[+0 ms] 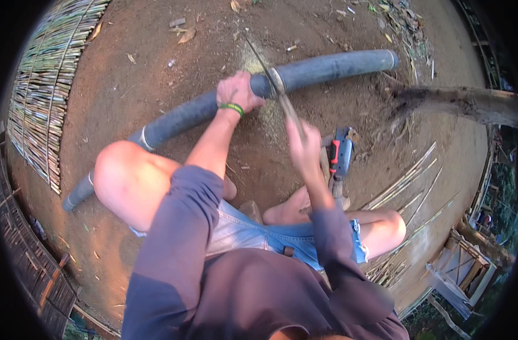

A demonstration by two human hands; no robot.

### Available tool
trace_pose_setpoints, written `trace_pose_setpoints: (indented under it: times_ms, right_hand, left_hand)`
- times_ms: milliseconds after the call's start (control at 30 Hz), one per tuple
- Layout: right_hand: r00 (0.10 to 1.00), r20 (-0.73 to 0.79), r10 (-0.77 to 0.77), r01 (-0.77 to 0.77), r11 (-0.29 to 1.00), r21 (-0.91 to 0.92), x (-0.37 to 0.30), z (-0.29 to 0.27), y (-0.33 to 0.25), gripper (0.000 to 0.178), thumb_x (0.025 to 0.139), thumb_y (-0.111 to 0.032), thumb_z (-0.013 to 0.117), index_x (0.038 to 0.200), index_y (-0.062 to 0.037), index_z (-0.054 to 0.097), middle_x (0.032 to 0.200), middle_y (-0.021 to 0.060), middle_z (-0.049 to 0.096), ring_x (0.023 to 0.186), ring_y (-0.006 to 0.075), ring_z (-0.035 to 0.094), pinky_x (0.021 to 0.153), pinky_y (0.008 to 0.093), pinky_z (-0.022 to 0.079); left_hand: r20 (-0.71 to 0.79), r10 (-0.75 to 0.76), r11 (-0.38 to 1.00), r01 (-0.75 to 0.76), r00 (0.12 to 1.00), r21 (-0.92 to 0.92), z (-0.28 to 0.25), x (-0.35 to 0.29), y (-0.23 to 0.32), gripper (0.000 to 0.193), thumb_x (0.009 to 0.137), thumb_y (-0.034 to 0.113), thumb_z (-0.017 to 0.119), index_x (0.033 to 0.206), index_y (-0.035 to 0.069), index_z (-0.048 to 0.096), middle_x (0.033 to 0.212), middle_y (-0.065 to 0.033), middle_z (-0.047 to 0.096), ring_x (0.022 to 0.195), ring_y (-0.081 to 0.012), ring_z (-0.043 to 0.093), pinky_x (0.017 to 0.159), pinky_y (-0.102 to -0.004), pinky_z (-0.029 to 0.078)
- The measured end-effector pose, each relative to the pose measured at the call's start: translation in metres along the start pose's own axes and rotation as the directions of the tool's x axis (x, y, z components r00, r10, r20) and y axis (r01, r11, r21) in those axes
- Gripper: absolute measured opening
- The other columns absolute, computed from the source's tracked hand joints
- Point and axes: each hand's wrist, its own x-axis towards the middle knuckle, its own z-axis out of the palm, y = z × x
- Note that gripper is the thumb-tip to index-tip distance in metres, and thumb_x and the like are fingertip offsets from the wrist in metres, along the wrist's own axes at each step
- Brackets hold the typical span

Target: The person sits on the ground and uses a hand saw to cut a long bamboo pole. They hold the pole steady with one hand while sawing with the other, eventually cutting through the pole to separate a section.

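Head view centres on a long, curved dark pole (185, 116), which lies on the bare earth in front of the seated person, running from beside the left knee (122, 167) up to the right. Pale rings, one of them near that knee (144, 139), mark it at intervals; it looks like a bamboo stem. At another pale ring (277, 81), a bladed tool (287, 105) crosses it, its dark blade (260, 59) reaching past the far side. Pale dust (251, 61) on the earth around this spot suggests that a fair amount of material has already come off here. How deep any cut goes cannot be told, since blade and ring overlap. The pole appears to run on as one length past the blade, so what remains seems to be the unparted thickness beneath it.

The hands are apart. The left hand (237, 93), with a green wristband (232, 107), is clamped over the pole just left of the blade; the right hand (305, 141), blurred, is closed around the tool's handle.

Farther out, a tool with a red and black grip (342, 156) lies right of that hand, thin sticks (398, 180) beyond it, and a mat of bound sticks (48, 85) at far left.
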Motion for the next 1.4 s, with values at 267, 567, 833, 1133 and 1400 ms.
trace_pose_setpoints:
  times_ms: [267, 567, 833, 1133, 1400]
  right_hand:
    - [0.993, 0.052, 0.109, -0.102, 0.986, -0.129, 0.071, 0.019, 0.004, 0.028, 0.101, -0.025, 0.066, 0.103, 0.0004, 0.077, 0.074, 0.0177, 0.070, 0.063, 0.0206, 0.064, 0.066, 0.0355, 0.051]
    - [0.981, -0.041, 0.190, -0.193, 0.979, -0.070, 0.105, 0.044, -0.010, 0.042, 0.097, -0.035, 0.064, 0.103, 0.0057, 0.074, 0.085, 0.0319, 0.072, 0.084, 0.0349, 0.075, 0.078, 0.0439, 0.054]
    - [0.996, -0.077, -0.053, 0.087, 0.816, 0.571, 0.086, -0.089, -0.098, 0.038, 0.106, -0.023, 0.058, 0.071, -0.0084, 0.054, 0.059, -0.0059, 0.046, 0.052, 0.0030, 0.037, 0.048, 0.0259, 0.027]
    - [0.963, -0.073, 0.260, -0.229, 0.929, 0.292, -0.054, -0.055, 0.002, 0.043, 0.104, -0.031, 0.063, 0.071, -0.0043, 0.058, 0.059, -0.0038, 0.049, 0.056, 0.0065, 0.042, 0.051, 0.0305, 0.030]
    - [0.972, -0.052, 0.231, -0.216, 0.955, 0.201, -0.071, -0.043, 0.007, 0.039, 0.102, -0.024, 0.065, 0.073, -0.0003, 0.056, 0.056, 0.0005, 0.047, 0.053, 0.0094, 0.043, 0.051, 0.0336, 0.031]
  left_hand:
    - [0.014, 0.035, 0.997, -0.034, 0.999, -0.066, -0.007, 0.013, 0.011, 0.073, 0.056, 0.056, 0.093, 0.109, 0.010, 0.071, 0.111, -0.0121, 0.074, 0.102, -0.0330, 0.074, 0.091, -0.0432, 0.058]
    - [-0.101, 0.026, 0.998, -0.032, 0.995, -0.052, 0.004, 0.022, 0.008, 0.068, 0.056, 0.049, 0.094, 0.106, 0.010, 0.071, 0.108, -0.0137, 0.074, 0.099, -0.0335, 0.073, 0.089, -0.0457, 0.057]
    - [-0.219, 0.066, 0.997, -0.055, 0.973, 0.052, 0.010, -0.003, 0.004, 0.076, 0.055, 0.045, 0.092, 0.118, 0.010, 0.066, 0.113, -0.0086, 0.069, 0.105, -0.0291, 0.068, 0.096, -0.0435, 0.050]
    - [-0.448, 0.146, 0.984, -0.083, 0.882, 0.157, 0.033, -0.032, 0.027, 0.077, 0.059, 0.033, 0.092, 0.126, 0.012, 0.061, 0.113, -0.0062, 0.062, 0.110, -0.0249, 0.061, 0.100, -0.0424, 0.044]
    - [-0.388, 0.108, 0.988, -0.056, 0.915, 0.142, 0.031, -0.035, 0.026, 0.088, 0.059, 0.035, 0.095, 0.133, 0.008, 0.056, 0.121, -0.0082, 0.059, 0.119, -0.0276, 0.057, 0.107, -0.0445, 0.041]
